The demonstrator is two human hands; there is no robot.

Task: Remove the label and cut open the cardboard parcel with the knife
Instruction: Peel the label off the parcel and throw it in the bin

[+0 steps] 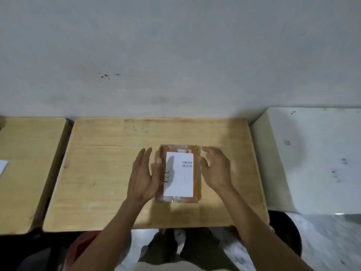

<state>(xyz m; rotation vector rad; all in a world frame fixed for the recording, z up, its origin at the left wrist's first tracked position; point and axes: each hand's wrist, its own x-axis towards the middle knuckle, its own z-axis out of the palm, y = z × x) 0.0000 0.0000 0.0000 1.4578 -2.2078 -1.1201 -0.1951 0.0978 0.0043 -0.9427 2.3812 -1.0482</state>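
Against a plain grey-white wall (pixel 175 51) marked with a few dark specks stands a pale wooden table (pixel 101 173) with a visible grain, its far edge against the wall.

At the middle of that table lies the flat brown cardboard parcel (pixel 197 173), wrapped in clear glossy tape that catches the light at its far and near ends. It lies flat with its long side running away from the person. On its top face sits a white rectangular paper label (pixel 181 182) that covers most of the surface; it carries two short barcodes near the far right corner and some dark printed characters along its left side, too blurred to read. A shadow of fingers falls across the label's left half.

The left hand (pixel 143 177) is at the parcel's left edge, fingers straight and held together, pointing away from the person, the thumb reaching over the parcel's left margin. Whether it touches the parcel cannot be told because of motion blur; it grasps nothing. The right hand (pixel 215 169) is at the parcel's right edge, fingers spread and loosely bent, also holding nothing; contact with the parcel is unclear.

Left of the table, just beside it, stands a second wooden table (pixel 29 163) with a corner of white paper (pixel 3 167) at the picture's edge. On the right is a white block-like surface (pixel 312 157) with small dark marks. Below the table's near edge the person's legs (pixel 187 249) show over a pale mottled floor (pixel 332 241).
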